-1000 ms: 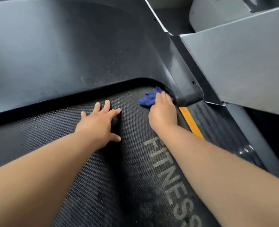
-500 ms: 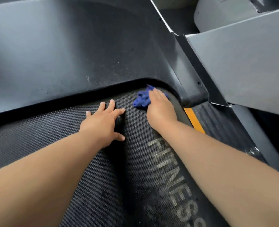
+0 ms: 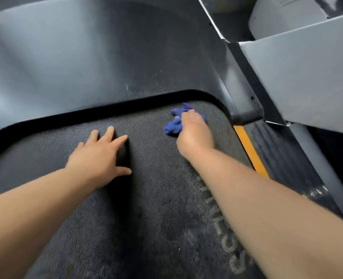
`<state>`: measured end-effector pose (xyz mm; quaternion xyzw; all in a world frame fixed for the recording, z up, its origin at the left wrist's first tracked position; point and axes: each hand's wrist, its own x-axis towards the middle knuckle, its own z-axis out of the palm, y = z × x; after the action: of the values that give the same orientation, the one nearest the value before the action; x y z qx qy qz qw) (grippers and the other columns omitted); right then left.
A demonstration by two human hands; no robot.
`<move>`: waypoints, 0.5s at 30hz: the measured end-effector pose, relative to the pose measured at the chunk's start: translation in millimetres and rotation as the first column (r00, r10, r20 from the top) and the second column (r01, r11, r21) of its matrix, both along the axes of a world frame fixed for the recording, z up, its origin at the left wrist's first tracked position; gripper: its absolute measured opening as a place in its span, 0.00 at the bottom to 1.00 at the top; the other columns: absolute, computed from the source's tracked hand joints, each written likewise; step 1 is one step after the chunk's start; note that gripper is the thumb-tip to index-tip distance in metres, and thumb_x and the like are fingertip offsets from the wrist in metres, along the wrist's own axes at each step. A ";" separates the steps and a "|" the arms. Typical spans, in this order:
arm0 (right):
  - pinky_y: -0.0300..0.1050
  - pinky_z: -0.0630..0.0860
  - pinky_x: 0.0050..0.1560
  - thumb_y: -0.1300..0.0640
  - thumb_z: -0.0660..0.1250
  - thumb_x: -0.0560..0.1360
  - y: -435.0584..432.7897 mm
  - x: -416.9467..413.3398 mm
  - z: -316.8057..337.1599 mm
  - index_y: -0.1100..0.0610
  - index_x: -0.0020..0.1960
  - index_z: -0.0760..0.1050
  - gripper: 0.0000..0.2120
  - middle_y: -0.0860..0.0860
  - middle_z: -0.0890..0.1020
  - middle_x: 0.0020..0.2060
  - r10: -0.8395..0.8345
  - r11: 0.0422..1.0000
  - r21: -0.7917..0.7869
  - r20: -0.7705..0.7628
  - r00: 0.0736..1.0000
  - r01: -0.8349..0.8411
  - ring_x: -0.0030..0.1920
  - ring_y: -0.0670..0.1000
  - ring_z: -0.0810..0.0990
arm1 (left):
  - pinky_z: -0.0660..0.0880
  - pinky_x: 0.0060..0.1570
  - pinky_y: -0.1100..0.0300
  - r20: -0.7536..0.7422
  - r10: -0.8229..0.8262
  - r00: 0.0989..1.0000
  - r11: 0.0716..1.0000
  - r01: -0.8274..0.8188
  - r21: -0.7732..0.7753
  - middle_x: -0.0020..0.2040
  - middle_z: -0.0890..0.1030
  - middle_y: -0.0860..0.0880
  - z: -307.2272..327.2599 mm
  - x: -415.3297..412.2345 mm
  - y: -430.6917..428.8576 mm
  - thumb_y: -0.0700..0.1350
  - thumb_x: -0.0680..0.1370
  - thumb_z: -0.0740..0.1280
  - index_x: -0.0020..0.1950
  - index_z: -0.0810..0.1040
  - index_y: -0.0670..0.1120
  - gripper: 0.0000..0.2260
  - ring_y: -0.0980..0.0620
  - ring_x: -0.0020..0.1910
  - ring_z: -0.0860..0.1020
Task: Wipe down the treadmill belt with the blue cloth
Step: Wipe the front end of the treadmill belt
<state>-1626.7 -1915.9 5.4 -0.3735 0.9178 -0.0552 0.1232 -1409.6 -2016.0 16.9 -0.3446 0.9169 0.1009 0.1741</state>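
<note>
A person's right hand (image 3: 194, 133) presses a crumpled blue cloth (image 3: 173, 124) against the far right part of a dark, fine-textured treadmill belt (image 3: 150, 198), just short of the curved black lip where the belt runs under the grey plastic motor cover (image 3: 86, 57). The cloth lies bunched under the fingers and spills out to the left and far side of the hand; the hand is clenched over it, though exactly how the fingers close beneath cannot be seen. The left hand (image 3: 100, 156) rests flat and empty on the belt to the left, fingers spread, apparently bracing the body. A yellow stripe (image 3: 251, 152) marks the ribbed side rail at right, and worn pale lettering shows on the near belt beneath the right forearm. The cloth looks light, soft and limp, likely to fold or slip out under a loose hold; it would handle best gathered under the palm and pushed with flat pressure. The textured belt will probably drag at the fabric, and dull smudges nearer the camera suggest much of the surface remains to be wiped.
</note>
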 end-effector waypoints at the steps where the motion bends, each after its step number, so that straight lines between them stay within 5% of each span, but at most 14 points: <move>1: 0.48 0.68 0.64 0.64 0.63 0.72 -8.5 18.2 -3.5 0.60 0.64 0.69 0.20 0.55 0.71 0.64 0.103 0.993 -0.057 0.016 0.995 -0.102 0.66 0.55 0.68 | 0.67 0.65 0.41 0.006 0.043 0.999 0.999 -0.043 0.014 0.76 0.52 0.48 -0.9 9.4 -2.8 0.70 0.65 0.68 0.75 0.53 0.60 0.44 0.42 0.73 0.55; 5: 0.46 0.56 0.73 0.64 0.57 0.76 1.6 5.1 10.5 0.55 0.74 0.59 0.27 0.51 0.59 0.76 0.373 0.928 -0.031 0.072 0.925 -0.372 0.75 0.51 0.56 | 0.66 0.65 0.39 0.058 0.091 0.994 0.994 -0.094 0.055 0.76 0.49 0.43 -5.5 26.8 0.2 0.68 0.67 0.69 0.76 0.51 0.59 0.44 0.40 0.74 0.52; 10: 0.48 0.66 0.64 0.64 0.62 0.71 18.0 8.8 8.1 0.57 0.67 0.63 0.24 0.53 0.67 0.66 0.169 0.983 0.086 -0.089 0.982 -0.162 0.68 0.54 0.64 | 0.66 0.63 0.33 0.066 0.128 0.990 0.985 -0.135 0.107 0.77 0.47 0.43 -5.4 19.7 1.7 0.62 0.68 0.72 0.76 0.52 0.56 0.43 0.37 0.74 0.49; 15: 0.50 0.69 0.58 0.65 0.62 0.68 44.6 96.9 15.4 0.57 0.61 0.69 0.21 0.52 0.71 0.61 0.503 0.863 -0.015 0.095 0.859 -0.504 0.62 0.55 0.70 | 0.67 0.61 0.33 0.054 0.109 0.993 0.987 -0.115 0.111 0.76 0.49 0.42 0.5 22.8 3.4 0.62 0.68 0.72 0.76 0.54 0.56 0.42 0.36 0.73 0.51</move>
<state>-1529.8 -1871.3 20.9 -0.5965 0.7817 -0.0339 0.1789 -1386.8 -2012.6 17.4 -0.3873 0.8845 0.1545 0.2093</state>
